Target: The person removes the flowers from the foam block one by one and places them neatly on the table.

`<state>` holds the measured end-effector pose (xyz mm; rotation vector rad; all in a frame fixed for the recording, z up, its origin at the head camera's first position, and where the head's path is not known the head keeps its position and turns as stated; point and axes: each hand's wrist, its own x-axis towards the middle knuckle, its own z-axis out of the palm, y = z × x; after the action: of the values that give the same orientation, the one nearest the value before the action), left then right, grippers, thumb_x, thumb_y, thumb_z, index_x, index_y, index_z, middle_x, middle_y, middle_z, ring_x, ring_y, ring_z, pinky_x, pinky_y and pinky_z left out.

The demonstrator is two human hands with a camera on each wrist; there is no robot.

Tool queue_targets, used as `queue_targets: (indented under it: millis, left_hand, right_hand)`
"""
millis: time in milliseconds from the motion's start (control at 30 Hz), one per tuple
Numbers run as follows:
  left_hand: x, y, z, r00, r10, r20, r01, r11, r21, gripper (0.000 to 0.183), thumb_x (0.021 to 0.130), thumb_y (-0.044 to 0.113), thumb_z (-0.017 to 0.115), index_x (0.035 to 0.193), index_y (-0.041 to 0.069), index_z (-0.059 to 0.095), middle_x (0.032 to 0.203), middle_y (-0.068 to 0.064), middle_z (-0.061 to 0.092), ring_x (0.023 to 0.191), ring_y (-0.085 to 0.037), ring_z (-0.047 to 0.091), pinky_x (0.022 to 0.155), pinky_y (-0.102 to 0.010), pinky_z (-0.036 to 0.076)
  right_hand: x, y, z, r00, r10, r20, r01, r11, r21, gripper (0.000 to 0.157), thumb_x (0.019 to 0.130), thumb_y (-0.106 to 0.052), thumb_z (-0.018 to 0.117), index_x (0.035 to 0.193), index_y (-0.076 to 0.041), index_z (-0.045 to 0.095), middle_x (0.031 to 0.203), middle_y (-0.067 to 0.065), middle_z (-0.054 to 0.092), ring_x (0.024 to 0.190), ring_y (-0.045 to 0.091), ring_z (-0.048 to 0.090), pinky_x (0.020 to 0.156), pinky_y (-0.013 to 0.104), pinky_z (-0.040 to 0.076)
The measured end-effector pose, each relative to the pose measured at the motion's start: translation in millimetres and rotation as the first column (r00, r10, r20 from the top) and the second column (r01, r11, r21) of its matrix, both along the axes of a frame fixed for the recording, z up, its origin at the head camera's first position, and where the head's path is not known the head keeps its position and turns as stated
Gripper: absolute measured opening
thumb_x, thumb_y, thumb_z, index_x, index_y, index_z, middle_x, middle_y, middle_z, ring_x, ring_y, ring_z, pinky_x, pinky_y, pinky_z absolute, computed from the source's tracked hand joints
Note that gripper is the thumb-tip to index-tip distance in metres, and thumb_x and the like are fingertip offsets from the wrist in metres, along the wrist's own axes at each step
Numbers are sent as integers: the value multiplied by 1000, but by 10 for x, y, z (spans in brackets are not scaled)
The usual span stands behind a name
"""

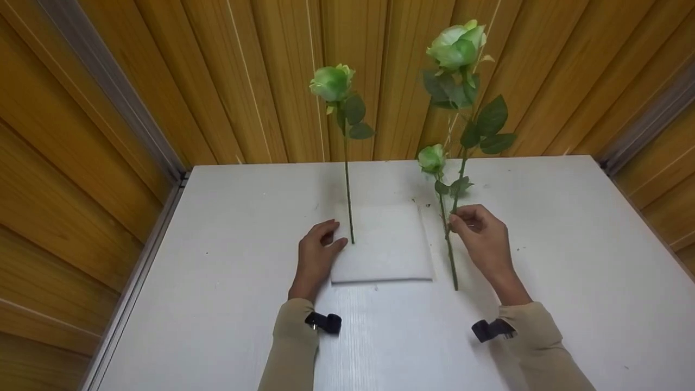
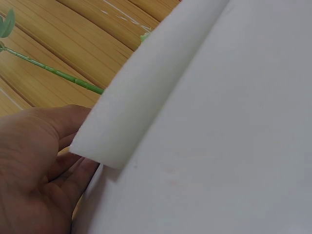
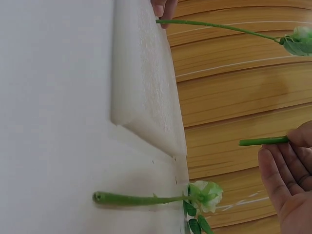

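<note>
An upright green rose [image 1: 332,84] has its stem in a white foam block [image 1: 380,266] on the table. My left hand [image 1: 317,258] rests at the block's left edge, thumb and fingers relaxed against it near that stem; the left wrist view shows the fingers beside the block's edge [image 2: 126,112]. My right hand [image 1: 483,239] pinches the stem of a larger green rose [image 1: 459,46] between thumb and fingers, its cut stem end [image 3: 256,141] pointing out past the fingertips. A smaller rose [image 1: 433,158] lies on the table right of the block.
The white table [image 1: 244,326] backs onto wood-patterned panels [image 1: 282,81], with more panels at both sides. Small dark specks [image 1: 428,205] lie beside the block's right edge. Black cameras [image 1: 326,323] are strapped at both wrists.
</note>
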<state>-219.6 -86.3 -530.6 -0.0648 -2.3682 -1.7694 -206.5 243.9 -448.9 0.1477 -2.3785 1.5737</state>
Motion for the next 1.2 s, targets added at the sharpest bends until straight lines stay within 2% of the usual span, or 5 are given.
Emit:
queue_targets:
  millis: [233,467,800,1033,1200]
  left_hand:
    - [20,1,15,1000,1,-5,-1,1000,8,41,94,4,81,133,-3,70,144,-16,63,126,-30,64,105,-36,55]
    - [22,4,19,1000,-1,-1,1,1000,17,42,94,5,81,134,-3,70,145,-16,63,127,-30,64,106,-36,54]
    - [12,19,13,1000,9,-2,-9,1000,12,42,94,4,82,134,-3,70,144,-16,63,126,-29,64,106,-36,55]
    - [0,32,8,1000,3,-14,-3,1000,25,42,94,3,81,134,-4,70,143,-18,63,125,-31,64,106,-37,55]
    - [-14,35,19,1000,2,-1,-2,1000,0,41,95,5,81,134,-3,70,143,-16,64,125,-30,64,105,-35,55]
  right_hand:
    - [76,181,8,999,-38,14,38,999,13,25,104,-19,73,115,2,71,105,18,77,90,8,73,84,16,56]
    - [109,366,-64,997,-75,33,74,997,25,21,103,-13,73,117,3,71,108,19,76,89,8,73,83,15,57]
    - [196,553,-132,992,-112,66,106,991,85,26,104,-20,72,117,2,71,105,16,77,88,6,74,82,13,55]
    - [247,662,-204,984,-133,118,121,987,106,26,105,-21,71,117,3,70,103,11,78,87,5,73,82,12,54]
    - [267,733,-247,976,-141,163,129,988,81,29,105,-20,72,118,5,69,102,13,78,85,5,73,80,13,56]
